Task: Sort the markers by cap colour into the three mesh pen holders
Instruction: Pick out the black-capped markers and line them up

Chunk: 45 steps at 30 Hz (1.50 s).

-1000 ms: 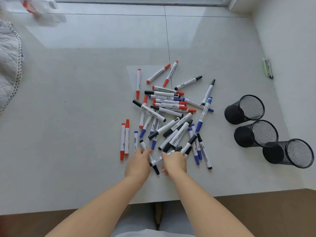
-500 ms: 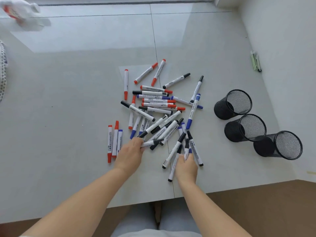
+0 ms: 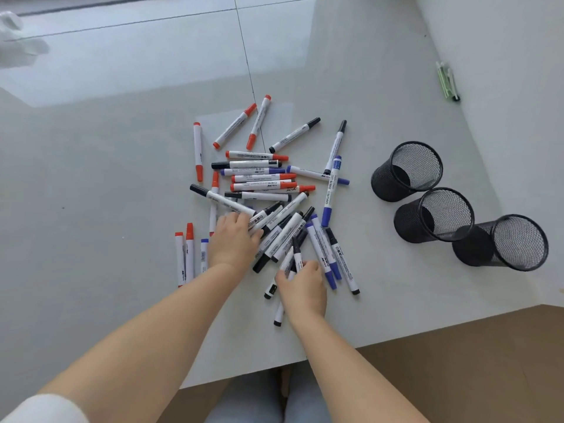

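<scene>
A loose pile of white markers [image 3: 262,181] with red, blue and black caps lies mid-table. Three black mesh pen holders [image 3: 407,170] [image 3: 435,215] [image 3: 500,242] stand in a diagonal row to the right, and no marker shows in any of them. My left hand [image 3: 235,244] lies palm down on the pile's near left side, fingers curled over black-capped markers [image 3: 268,213]. My right hand [image 3: 302,285] is at the pile's near edge, fingers closed over a few black-capped markers [image 3: 276,290] that stick out beneath it.
Two red-capped markers [image 3: 186,254] and a blue-capped one [image 3: 204,254] lie side by side left of my left hand. Green pens [image 3: 447,82] lie by the right wall. The table's front edge [image 3: 396,334] runs just behind my wrists. A blurred white object [image 3: 15,44] sits far left.
My left hand slid right and further into the pile. My right hand moved up onto the black-capped markers at the near edge and closed its fingers over them.
</scene>
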Motion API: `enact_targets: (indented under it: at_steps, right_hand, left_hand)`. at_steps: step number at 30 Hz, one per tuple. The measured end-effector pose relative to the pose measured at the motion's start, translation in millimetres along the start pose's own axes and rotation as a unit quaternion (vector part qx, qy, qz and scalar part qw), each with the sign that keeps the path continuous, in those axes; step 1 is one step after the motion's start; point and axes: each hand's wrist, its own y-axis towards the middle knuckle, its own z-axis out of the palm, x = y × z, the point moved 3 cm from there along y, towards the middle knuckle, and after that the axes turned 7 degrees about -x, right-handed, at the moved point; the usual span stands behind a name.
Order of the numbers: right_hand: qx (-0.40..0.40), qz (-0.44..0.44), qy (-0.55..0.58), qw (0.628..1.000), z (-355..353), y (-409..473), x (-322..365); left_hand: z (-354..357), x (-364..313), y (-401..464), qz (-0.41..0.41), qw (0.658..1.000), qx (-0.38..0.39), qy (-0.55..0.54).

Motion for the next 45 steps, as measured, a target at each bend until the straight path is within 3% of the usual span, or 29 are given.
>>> enact_targets:
  at_steps: [7,18,24,29,37,45]
  right_hand:
    - [-0.004,0.014,-0.009,1.000,3,13,4]
    - [-0.033,0.086,0.179,0.979,-19,23,-6]
    - [0.002,0.112,0.252,0.961,-21,26,-5]
    - [-0.011,0.067,0.216,0.974,-25,36,1]
    - [-0.008,0.018,0.107,0.994,-16,50,19]
    - [0.029,-0.017,0.077,0.996,-18,46,19]
  left_hand:
    - [9,-11,10,-0.005,0.999,0.023,0.038]
    - [16,-30,20,-0.016,0.992,0.087,0.085]
    - [14,-21,10,-0.083,0.989,0.119,-0.031]
    - [7,-9,-2,-0.142,0.977,0.097,-0.127]
    - [-1,8,-37,-0.254,0.913,0.089,-0.307]
    - [-14,29,-88,-0.322,0.874,0.043,-0.360]
